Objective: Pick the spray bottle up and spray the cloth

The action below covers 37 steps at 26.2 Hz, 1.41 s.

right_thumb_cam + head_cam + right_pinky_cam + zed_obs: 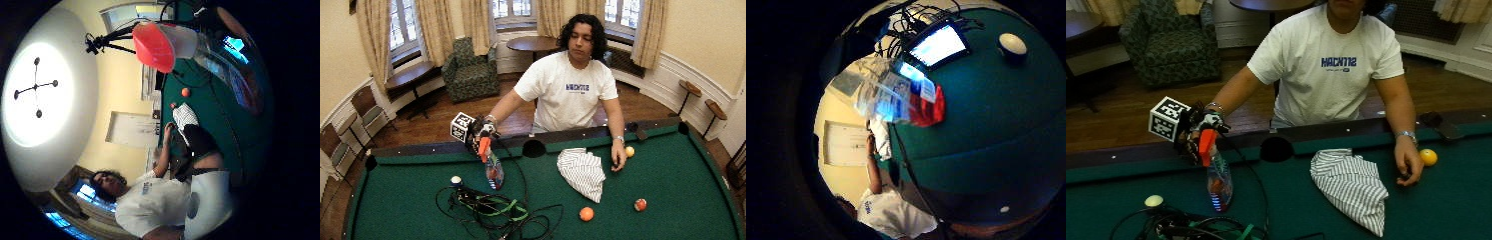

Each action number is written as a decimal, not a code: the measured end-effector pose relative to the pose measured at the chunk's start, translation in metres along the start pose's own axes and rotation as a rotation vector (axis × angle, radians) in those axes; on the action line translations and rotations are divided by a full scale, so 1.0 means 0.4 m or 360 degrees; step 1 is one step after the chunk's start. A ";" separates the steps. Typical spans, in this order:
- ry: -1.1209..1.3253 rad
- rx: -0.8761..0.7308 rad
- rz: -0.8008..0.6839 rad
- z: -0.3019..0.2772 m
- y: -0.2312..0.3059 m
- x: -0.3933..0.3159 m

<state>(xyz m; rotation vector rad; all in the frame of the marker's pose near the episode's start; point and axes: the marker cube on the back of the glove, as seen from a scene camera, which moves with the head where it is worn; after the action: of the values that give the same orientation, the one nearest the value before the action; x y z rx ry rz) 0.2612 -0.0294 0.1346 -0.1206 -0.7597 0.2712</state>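
A clear spray bottle point(1219, 185) with an orange-red trigger head point(1206, 144) hangs upright just above the green felt at the left. My gloved right hand point(1199, 131) grips its head from above. The bottle's label body shows close in the little finger side palm view point(896, 95), and its red head fills the thumb side palm view point(155, 46). A striped white cloth point(1352, 186) lies crumpled on the felt to the right of the bottle, well apart from it. The person's bare left hand point(1408, 165) rests on the felt beyond the cloth.
The pool table's wooden rail point(1132, 157) and a side pocket point(1277, 148) run along the person's side. A tangle of black cables point(1186, 227) and a white ball point(1153, 200) lie near the bottle. A yellow ball point(1428, 157) sits by the bare hand; two orange-red balls point(586, 213) lie further out.
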 end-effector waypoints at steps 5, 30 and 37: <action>-0.0098 0.0060 0.0064 0.014 -0.018 0.018; -0.0291 0.0051 -0.0006 0.092 -0.164 -0.010; -0.0398 0.0175 -0.0076 0.068 -0.131 0.009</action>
<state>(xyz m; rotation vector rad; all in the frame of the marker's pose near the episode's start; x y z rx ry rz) 0.2554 -0.0784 0.1671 0.0365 -0.9921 0.2854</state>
